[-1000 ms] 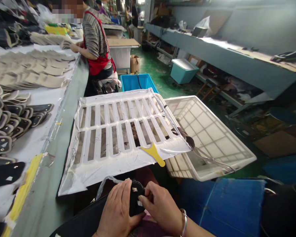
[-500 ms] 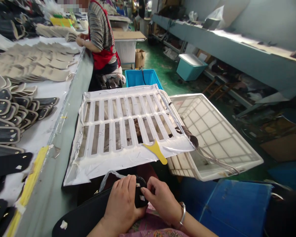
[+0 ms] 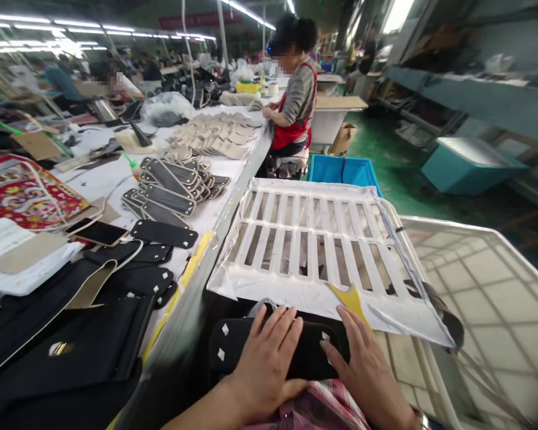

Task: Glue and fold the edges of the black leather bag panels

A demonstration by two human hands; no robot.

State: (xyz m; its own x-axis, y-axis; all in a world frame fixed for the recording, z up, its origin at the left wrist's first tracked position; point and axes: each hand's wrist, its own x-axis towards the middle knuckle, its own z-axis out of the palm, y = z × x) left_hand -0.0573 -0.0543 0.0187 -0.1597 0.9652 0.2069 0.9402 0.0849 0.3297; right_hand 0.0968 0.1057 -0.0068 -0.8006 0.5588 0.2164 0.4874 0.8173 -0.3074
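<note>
A long black leather-like panel (image 3: 314, 351) with rounded ends lies across my lap, small white paper bits stuck near its ends. My left hand (image 3: 265, 358) rests flat on its middle with fingers stretched. My right hand (image 3: 368, 367) is at the panel's right end, fingers extended and thumb apart, the thumb beside a white paper bit (image 3: 325, 336). Just beyond my hands, a yellow forked flat piece (image 3: 350, 297) lies on the near edge of a white slatted rack (image 3: 269, 288).
On the left table, black panels (image 3: 164, 233), grey panels with pale edges (image 3: 168, 199), beige pieces (image 3: 219, 134) and a phone (image 3: 97, 232) lie about. A white crate (image 3: 470, 230) stands right; a blue bin (image 3: 356, 170) lies beyond the rack. A co-worker in a red apron (image 3: 291, 134) sits ahead.
The view has swung left and up. My hands, earlier bunched at the panel's end, are now spread along it. The panel now lies more crosswise, with both ends showing.
</note>
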